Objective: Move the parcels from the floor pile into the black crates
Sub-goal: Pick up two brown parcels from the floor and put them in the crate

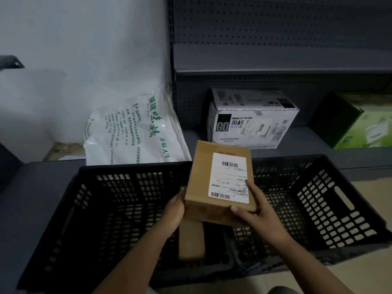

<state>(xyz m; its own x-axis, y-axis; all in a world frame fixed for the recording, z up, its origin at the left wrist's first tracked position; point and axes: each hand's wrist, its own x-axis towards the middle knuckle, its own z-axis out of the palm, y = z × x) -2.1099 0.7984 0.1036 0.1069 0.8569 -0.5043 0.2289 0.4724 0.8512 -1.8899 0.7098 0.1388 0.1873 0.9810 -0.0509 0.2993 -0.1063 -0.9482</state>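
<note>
Fingers (247, 185) both hands grip parcel (220, 181) | long axis away | label up

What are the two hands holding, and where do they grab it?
A brown cardboard box with a white shipping label. The left hand grips its left near edge, and the right hand pinches its near right corner.

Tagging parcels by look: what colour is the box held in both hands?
Plain brown cardboard box with a white barcode shipping label; head view shows it.
</note>
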